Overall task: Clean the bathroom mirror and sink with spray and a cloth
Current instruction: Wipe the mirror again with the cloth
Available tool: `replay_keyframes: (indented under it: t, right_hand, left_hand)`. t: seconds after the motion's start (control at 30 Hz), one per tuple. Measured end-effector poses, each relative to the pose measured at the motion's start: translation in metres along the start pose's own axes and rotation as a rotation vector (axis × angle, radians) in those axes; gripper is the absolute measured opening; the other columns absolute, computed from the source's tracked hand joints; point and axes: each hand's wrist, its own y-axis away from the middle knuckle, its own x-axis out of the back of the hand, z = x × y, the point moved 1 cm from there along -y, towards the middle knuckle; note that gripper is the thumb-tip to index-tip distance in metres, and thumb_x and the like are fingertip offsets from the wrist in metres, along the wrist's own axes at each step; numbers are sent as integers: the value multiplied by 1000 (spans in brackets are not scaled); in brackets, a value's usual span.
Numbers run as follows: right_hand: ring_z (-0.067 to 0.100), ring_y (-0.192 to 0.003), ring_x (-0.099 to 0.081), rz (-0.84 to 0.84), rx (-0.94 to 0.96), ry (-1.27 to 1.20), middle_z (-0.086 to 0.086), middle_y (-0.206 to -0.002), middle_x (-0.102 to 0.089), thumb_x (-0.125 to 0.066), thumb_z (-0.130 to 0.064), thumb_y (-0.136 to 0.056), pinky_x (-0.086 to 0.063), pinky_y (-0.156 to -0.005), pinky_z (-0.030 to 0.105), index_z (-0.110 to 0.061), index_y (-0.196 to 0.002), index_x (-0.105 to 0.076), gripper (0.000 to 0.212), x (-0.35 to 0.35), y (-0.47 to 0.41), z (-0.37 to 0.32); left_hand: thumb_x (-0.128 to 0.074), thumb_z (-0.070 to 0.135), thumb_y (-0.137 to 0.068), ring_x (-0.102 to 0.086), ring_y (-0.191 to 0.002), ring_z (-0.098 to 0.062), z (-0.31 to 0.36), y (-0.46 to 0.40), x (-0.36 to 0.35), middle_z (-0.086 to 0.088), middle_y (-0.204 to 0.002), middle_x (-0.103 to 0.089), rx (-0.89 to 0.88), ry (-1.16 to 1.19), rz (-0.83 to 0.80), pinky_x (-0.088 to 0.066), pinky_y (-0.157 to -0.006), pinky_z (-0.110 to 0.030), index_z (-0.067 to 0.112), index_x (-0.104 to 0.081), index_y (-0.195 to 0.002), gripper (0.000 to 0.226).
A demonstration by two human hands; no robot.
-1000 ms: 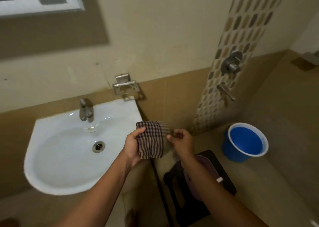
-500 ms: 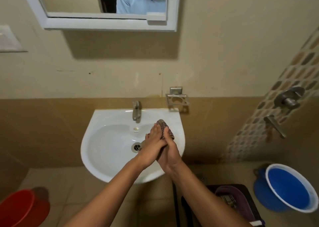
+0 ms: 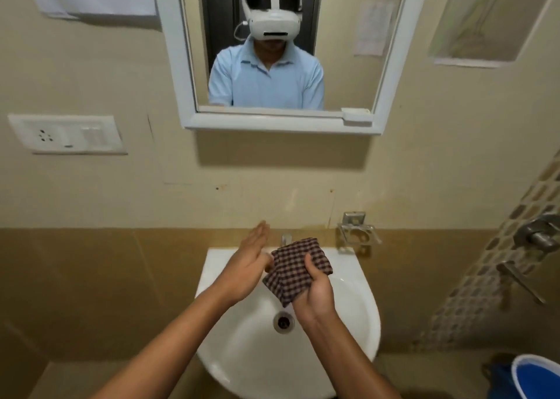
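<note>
My right hand [image 3: 315,289] holds the checked cloth [image 3: 295,269] over the sink [image 3: 360,313], thumb curled onto its top face and fingers hidden underneath; the folded cloth hangs above the back half of the basin, just in front of the tap [image 3: 285,238], which it partly hides. My left hand [image 3: 248,262] stands beside the cloth's left edge with fingers straight and pressed together, palm turned toward it; whether it touches the fabric I cannot tell. The drain [image 3: 283,322] lies below the cloth, toward me.

The sink's rounded front rim lies between my forearms, with bare basin on both sides of the drain. Right of the sink, a metal soap holder [image 3: 359,232] juts from the wall just above the rim's back corner, and farther right a wall tap handle [image 3: 519,280] sticks out. A blue bucket [image 3: 533,377] sits low to the right of the sink. Above the sink hangs the mirror [image 3: 281,122], its white frame well clear of my hands. Up and left of the sink is a switch plate [image 3: 65,133].

I can read no writing or brand anywhere.
</note>
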Motion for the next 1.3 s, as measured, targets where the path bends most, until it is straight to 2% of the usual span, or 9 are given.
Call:
replay_keyframes:
  t: [0.27, 0.43, 0.5, 0.63, 0.8, 0.93, 1.03, 1.13, 1.3]
  right_hand:
    - [31, -116, -63, 39, 413, 47, 13, -127, -66, -64, -24, -88, -47, -104, 54, -12, -136, -55, 50, -96, 5, -36]
    - [17, -116, -60, 105, 804, 190, 1, -130, -61, -59, -27, -96, -52, -93, 24, -19, -133, -56, 38, -160, 5, -81]
    - [18, -121, -58, 168, 1006, 323, 4, -134, -60, -57, -31, -97, -49, -101, 27, -14, -132, -58, 38, -183, 5, -99]
    - [21, -138, -44, 138, 1288, 542, 4, -151, -45, -48, -57, -89, -38, -111, 33, -19, -151, -36, 74, -230, 10, -136]
    - [31, -145, -30, 206, 1627, 982, 11, -156, -32, -26, -75, -90, -33, -117, 51, -16, -153, -25, 86, -289, 6, -205]
    - [30, -153, -6, 426, 1787, 1381, 16, -162, -20, -29, -65, -97, -6, -125, 51, -11, -154, -23, 78, -324, -9, -260]
    - [29, -153, 6, 498, 1890, 1602, 16, -164, -12, -24, -66, -98, 2, -124, 51, -7, -155, -16, 83, -337, -18, -290]
    - [22, -152, 17, 460, 1932, 1645, 12, -166, 2, -21, -80, -90, 13, -122, 46, -13, -157, -7, 96, -348, -18, -312]
    - [20, -153, 13, 523, 1989, 1546, 9, -166, 1, -17, -85, -86, 13, -120, 41, -17, -157, -15, 99, -375, -8, -350]
  left_hand:
    - [-36, 47, -94, 12, -152, -11, 46, -42, 118, 1, -165, 9, -423, -468, 385, 4, -125, -35, 14, -1, -156, 79]
    - [-32, 49, -95, 11, -153, -16, 98, -56, 163, -5, -166, 7, -567, -617, 617, 5, -125, -37, 11, 0, -157, 80]
    - [-34, 47, -95, 9, -153, -19, 117, -61, 178, -6, -166, 7, -602, -634, 673, 6, -124, -38, 11, 2, -157, 80]
    - [-32, 46, -96, 10, -153, -18, 157, -76, 209, -5, -166, 10, -640, -667, 773, 7, -124, -38, 11, 4, -157, 79]
    - [-36, 48, -100, 18, -151, -17, 206, -99, 255, -4, -163, 20, -604, -777, 899, 4, -124, -44, 16, 14, -155, 81]
    - [-17, 58, -91, 19, -151, -21, 244, -110, 294, -9, -164, 16, -575, -874, 987, 10, -123, -38, 11, 10, -156, 84]
    - [-16, 56, -90, 19, -151, -20, 266, -118, 321, -10, -165, 15, -559, -894, 1047, 11, -123, -38, 10, 8, -156, 84]
    - [-17, 52, -94, 20, -150, -20, 278, -127, 345, -10, -165, 15, -527, -913, 1102, 16, -121, -34, 10, 9, -156, 79]
    - [-16, 45, -97, 17, -151, -21, 294, -139, 371, -10, -165, 12, -549, -931, 1162, 27, -114, -23, 10, 6, -156, 72]
